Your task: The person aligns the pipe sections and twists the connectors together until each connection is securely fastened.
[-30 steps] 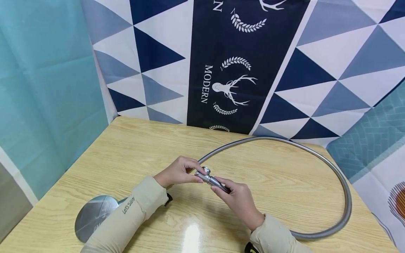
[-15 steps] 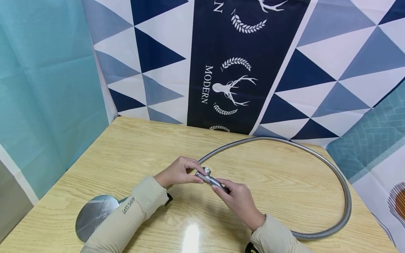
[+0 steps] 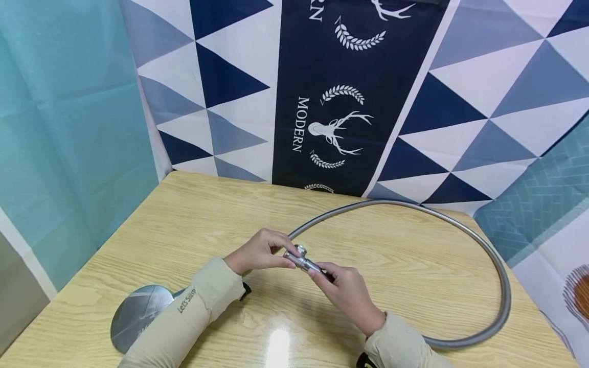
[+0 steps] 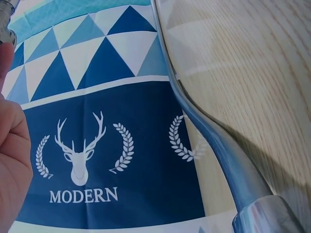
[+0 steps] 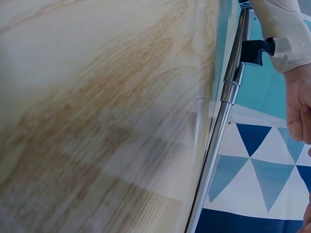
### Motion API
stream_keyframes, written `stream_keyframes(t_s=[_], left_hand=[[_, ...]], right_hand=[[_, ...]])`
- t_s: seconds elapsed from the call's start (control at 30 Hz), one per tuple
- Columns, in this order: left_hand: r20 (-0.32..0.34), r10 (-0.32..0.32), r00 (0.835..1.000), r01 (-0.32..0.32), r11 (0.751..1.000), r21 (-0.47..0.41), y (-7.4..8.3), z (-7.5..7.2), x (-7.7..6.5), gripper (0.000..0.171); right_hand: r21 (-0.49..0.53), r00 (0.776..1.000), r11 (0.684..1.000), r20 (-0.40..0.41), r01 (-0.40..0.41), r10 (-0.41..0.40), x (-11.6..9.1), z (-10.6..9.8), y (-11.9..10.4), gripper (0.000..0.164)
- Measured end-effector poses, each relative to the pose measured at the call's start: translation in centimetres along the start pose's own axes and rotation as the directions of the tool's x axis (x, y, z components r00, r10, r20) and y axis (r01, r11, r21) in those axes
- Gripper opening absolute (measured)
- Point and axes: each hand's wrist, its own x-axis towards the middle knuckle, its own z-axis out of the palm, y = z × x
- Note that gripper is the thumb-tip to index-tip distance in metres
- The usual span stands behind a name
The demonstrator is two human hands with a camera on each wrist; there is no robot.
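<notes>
A small chrome valve (image 3: 301, 261) with a round side outlet is held between both hands, above the table, in the head view. My left hand (image 3: 263, 249) pinches its left end between thumb and fingers. The other end, tapered and dark at its tip, is gripped by the thumb and fingers of my right hand (image 3: 346, 289). In the left wrist view, part of the valve (image 4: 7, 24) shows at the upper left corner above the left hand (image 4: 13, 155). The right wrist view catches the left hand (image 5: 299, 102) at its right edge; the valve lies outside that view.
A round shower head (image 3: 138, 314) lies on the wooden table (image 3: 221, 204) at the left, partly covered by the left sleeve. A grey metal hose (image 3: 501, 271) loops across the back and right side. Patterned cloth (image 3: 239, 66) hangs behind the table.
Both hands keep their hold on the valve, nearly still. The right fingers and the valve's tapered end shift very slightly; the head view tilts a little.
</notes>
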Motion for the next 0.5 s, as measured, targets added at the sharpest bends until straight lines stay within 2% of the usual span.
stream_keyframes(t_s=[0.2, 0.3, 0.43, 0.5], left_hand=[[0.007, 0.003, 1.0, -0.003, 1.0, 0.027, 0.0, 0.3, 0.1, 0.016], [-0.013, -0.008, 1.0, 0.009, 0.999, 0.05, 0.1, 0.1, -0.1, 0.016], [-0.031, -0.012, 0.999, 0.014, 0.997, 0.075, 0.1, -0.1, -0.3, 0.017], [-0.036, -0.003, 0.999, 0.006, 0.997, 0.076, 0.1, -0.3, -0.3, 0.017]], right_hand=[[-0.003, 0.999, 1.0, -0.033, 0.005, -0.005, -0.2, 0.0, 0.3, 0.009], [-0.01, 0.998, 1.0, -0.055, 0.014, -0.014, -0.2, 0.3, 0.5, 0.02], [-0.06, 0.989, 0.993, -0.106, 0.098, -0.104, 0.0, 0.7, 0.9, 0.042], [-0.081, 0.973, 0.98, -0.129, 0.182, -0.192, 0.2, 0.8, 1.1, 0.042]])
